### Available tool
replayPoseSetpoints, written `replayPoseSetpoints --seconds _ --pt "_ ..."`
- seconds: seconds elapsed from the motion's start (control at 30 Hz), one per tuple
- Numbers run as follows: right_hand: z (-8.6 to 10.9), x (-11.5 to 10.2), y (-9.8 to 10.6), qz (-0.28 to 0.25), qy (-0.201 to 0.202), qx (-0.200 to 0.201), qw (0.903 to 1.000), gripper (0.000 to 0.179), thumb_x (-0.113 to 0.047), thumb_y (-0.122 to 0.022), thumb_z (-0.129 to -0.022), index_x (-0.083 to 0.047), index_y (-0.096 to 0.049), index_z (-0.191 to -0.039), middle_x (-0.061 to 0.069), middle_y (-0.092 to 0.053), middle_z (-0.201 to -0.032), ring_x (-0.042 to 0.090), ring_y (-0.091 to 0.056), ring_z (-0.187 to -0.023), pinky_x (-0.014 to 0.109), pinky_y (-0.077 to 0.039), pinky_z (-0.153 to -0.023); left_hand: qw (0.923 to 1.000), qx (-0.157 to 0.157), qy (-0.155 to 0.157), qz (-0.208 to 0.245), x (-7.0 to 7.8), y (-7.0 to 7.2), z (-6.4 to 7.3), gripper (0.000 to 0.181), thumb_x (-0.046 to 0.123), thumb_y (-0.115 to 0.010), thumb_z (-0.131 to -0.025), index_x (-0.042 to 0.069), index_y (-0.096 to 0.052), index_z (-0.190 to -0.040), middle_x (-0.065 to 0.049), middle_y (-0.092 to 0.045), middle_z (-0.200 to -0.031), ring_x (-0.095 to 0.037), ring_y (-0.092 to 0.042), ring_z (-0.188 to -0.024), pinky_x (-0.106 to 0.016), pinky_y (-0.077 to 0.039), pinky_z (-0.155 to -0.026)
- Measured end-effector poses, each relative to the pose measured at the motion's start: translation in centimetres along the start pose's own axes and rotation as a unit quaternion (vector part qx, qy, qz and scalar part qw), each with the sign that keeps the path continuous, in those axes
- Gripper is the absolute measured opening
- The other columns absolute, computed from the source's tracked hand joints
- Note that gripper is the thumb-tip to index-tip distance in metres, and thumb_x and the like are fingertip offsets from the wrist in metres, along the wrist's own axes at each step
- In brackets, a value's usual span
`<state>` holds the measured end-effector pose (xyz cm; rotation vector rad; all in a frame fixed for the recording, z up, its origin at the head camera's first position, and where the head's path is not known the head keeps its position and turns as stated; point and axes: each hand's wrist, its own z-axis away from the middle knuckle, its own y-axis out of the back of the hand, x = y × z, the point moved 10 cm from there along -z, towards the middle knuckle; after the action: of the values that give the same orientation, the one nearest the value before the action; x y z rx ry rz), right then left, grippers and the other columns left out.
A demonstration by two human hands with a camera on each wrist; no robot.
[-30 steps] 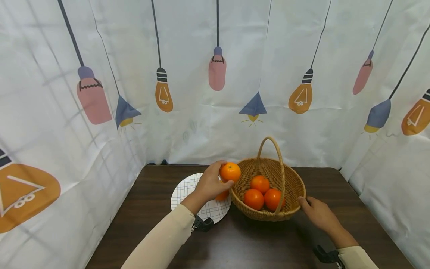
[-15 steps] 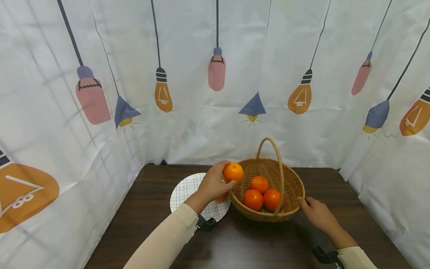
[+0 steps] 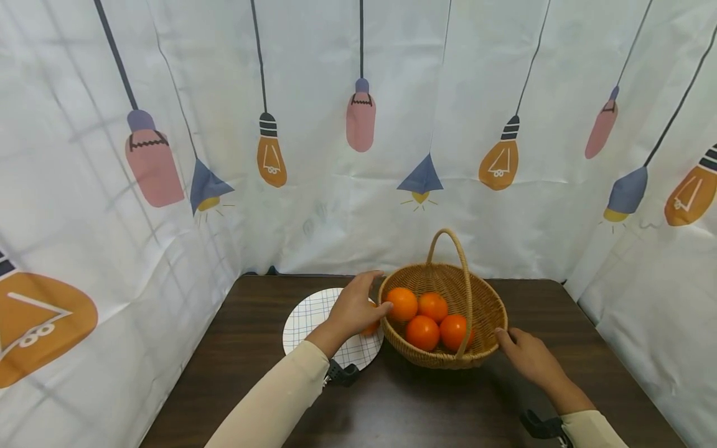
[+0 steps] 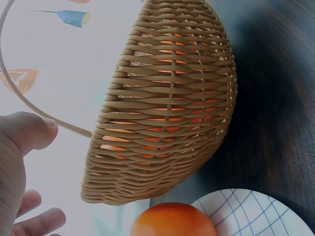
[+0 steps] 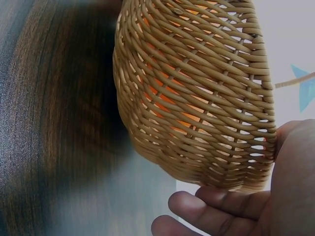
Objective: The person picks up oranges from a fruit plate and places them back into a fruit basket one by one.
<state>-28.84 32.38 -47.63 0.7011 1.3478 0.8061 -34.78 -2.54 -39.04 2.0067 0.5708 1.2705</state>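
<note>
My left hand (image 3: 353, 306) is at the left rim of a wicker basket (image 3: 431, 359), thumb and fingers spread apart with nothing between them. Just inside that rim lies an orange (image 3: 402, 303), beside several others such as the front orange (image 3: 422, 333). My right hand (image 3: 529, 356) holds the basket's right rim; in the right wrist view its thumb goes over the rim and its fingers (image 5: 221, 204) lie against the outer wall. Partly hidden behind my left hand, another orange (image 4: 172, 221) sits on a white checked plate (image 3: 308, 318).
The basket's tall arched handle (image 3: 466, 274) rises above the fruit. Everything stands on a dark wooden table (image 3: 252, 373), with a white curtain (image 3: 319, 230) printed with lamps hanging behind and at both sides.
My left hand has moved slightly right and let go of the orange, which has dropped into the basket beside the others. The right hand has stayed on the basket's rim.
</note>
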Motion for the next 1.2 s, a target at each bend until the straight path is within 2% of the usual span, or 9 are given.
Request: replayPoseSetpoints --seconds 0.3,0.53,0.63,0.87,1.2 --pt "0.0 0.2 0.0 -0.002 -0.007 0.003 1.0 0.066 -0.055 -0.033 -0.109 0.004 -0.061 -0.118 0.006 -0.063 -0.09 0.023 -0.06 -0.08 0.042 -0.05 -0.066 0.9999 -0.003 0.013 -0.001 -1.1 0.1 0.5 0.069 0.041 -0.077 -0.091 0.017 -0.05 -0.15 -0.006 -0.051 -0.15 -0.03 -0.051 -0.134 -0.052 -0.044 -0.107" --pt "0.0 0.1 0.1 -0.002 -0.006 0.005 1.0 0.062 -0.054 -0.033 -0.109 0.001 -0.062 -0.11 0.005 -0.059 -0.083 0.02 -0.056 -0.073 0.038 -0.046 -0.061 0.9995 0.004 0.03 0.009 -3.3 0.2 1.0 0.067 0.037 -0.078 -0.09 0.015 -0.051 -0.149 -0.008 -0.052 -0.149 -0.031 -0.051 -0.133 -0.053 -0.045 -0.105" --pt "-0.1 0.0 0.1 0.0 -0.005 0.006 1.0 0.064 -0.055 -0.033 -0.109 0.002 -0.062 -0.113 0.006 -0.06 -0.086 0.021 -0.058 -0.075 0.039 -0.047 -0.062 0.9994 0.006 0.031 0.01 -4.1 0.2 1.2 0.067 0.033 -0.078 -0.09 0.012 -0.052 -0.148 -0.01 -0.053 -0.147 -0.032 -0.053 -0.131 -0.053 -0.045 -0.104" --pt "-0.1 -0.2 0.3 0.009 -0.001 0.006 0.9999 0.071 -0.054 -0.034 -0.109 0.01 -0.059 -0.128 0.012 -0.069 -0.105 0.03 -0.066 -0.094 0.05 -0.055 -0.072 0.9991 0.008 0.041 0.008 -5.2 0.3 1.7 0.066 0.032 -0.078 -0.089 0.009 -0.053 -0.146 -0.011 -0.057 -0.142 -0.033 -0.054 -0.131 -0.052 -0.045 -0.106" --pt "-0.1 -0.2 0.2 0.012 0.0 0.006 0.9999 0.074 -0.054 -0.033 -0.109 0.013 -0.055 -0.132 0.017 -0.069 -0.109 0.035 -0.066 -0.098 0.053 -0.055 -0.075 0.9979 -0.011 0.064 -0.008 -7.4 -1.2 2.1 0.068 0.033 -0.079 -0.088 0.007 -0.052 -0.145 -0.012 -0.056 -0.143 -0.033 -0.052 -0.133 -0.051 -0.042 -0.109"
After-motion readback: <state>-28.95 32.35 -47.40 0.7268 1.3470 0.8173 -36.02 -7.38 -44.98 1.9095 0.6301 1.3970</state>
